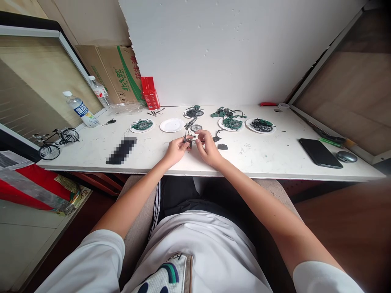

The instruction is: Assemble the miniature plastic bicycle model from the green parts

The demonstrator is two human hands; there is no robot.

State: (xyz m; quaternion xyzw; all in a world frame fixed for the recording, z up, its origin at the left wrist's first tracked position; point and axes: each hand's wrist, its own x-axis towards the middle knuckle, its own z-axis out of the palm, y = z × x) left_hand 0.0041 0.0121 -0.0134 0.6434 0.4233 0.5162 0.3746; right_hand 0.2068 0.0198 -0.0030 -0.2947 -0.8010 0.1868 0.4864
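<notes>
My left hand (175,152) grips a dark model bicycle frame (187,131) between thumb and fingers, just above the front half of the table. Close to its right side, my right hand (208,148) has its thumb and fingers curled together at the frame's lower end. Whatever small part they pinch is too small to name. A spoked toy wheel (196,127) shows right behind the hands; whether it is joined to the frame I cannot tell. To the right of my right hand lie a thin dark part (216,137) and a small dark block (222,147).
Paper plates of bicycle parts (141,125) stand along the back, beside a bare plate (172,125). A finished black model bicycle (58,142) stands far left, near a bottle (81,110) and a red box (150,93). A phone (320,153) and a mouse (347,156) lie right.
</notes>
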